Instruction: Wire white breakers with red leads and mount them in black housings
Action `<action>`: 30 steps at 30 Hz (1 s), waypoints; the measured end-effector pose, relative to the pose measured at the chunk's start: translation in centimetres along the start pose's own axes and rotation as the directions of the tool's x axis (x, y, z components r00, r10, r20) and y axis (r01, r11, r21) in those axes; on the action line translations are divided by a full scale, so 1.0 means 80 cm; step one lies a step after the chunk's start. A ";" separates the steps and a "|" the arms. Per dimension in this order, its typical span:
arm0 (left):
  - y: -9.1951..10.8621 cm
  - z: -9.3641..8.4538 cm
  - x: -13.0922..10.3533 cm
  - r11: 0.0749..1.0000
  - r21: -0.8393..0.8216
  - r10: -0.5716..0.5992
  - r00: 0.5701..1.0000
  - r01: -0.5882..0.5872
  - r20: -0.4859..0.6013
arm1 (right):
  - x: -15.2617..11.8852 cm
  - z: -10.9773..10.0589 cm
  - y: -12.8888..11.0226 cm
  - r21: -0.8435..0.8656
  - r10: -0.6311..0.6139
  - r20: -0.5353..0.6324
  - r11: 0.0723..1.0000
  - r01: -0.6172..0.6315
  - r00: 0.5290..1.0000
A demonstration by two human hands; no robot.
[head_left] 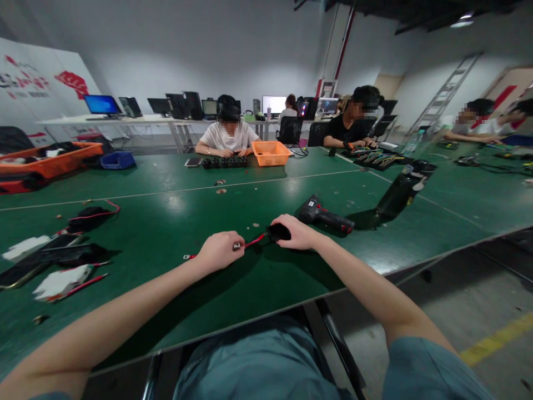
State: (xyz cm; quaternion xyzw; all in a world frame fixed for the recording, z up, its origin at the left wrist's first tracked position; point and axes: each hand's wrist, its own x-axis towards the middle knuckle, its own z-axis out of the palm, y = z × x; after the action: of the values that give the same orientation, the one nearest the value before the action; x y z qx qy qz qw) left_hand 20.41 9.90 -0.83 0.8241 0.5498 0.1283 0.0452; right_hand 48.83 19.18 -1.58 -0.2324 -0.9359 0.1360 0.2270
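Observation:
Just above the green table, my left hand [220, 250] is closed on a red cable [255, 241]. One end of the cable, with a metal lug [187, 257], sticks out to the left of that hand. On the other side the cable runs to a small black part [278, 232], which my right hand [296, 232] grips with its fingers wrapped around the side. A small metallic piece [237, 246] shows at my left fingertips. Right behind my right hand lies a black power tool [325, 215] with red details.
White parts [62, 282], a phone-like slab and red wires lie at the left. A black bottle [402, 191] stands to the right. An orange basket [270, 153] and two people are across the green table [175, 214].

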 end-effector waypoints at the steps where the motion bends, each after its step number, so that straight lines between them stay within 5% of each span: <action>1: 0.000 0.000 0.000 1.000 -0.005 0.005 1.000 -0.005 0.003 | 0.000 0.000 -0.002 0.002 -0.006 0.005 1.000 0.006 1.000; 21: -0.002 0.006 -0.002 0.999 0.043 0.002 1.000 0.000 -0.030 | 0.005 0.005 -0.024 -0.031 -0.109 0.034 0.993 0.110 0.993; 30: -0.007 0.011 -0.004 0.984 0.118 0.146 0.982 -0.132 -0.120 | 0.005 0.000 -0.026 -0.055 -0.119 0.039 0.991 0.121 0.992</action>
State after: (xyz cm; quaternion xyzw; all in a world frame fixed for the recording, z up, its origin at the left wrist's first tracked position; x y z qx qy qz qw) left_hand 20.02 9.93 -1.89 0.8519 0.4988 0.1534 -0.0447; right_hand 47.69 17.61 -0.70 -0.1796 -0.9556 0.0995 0.2114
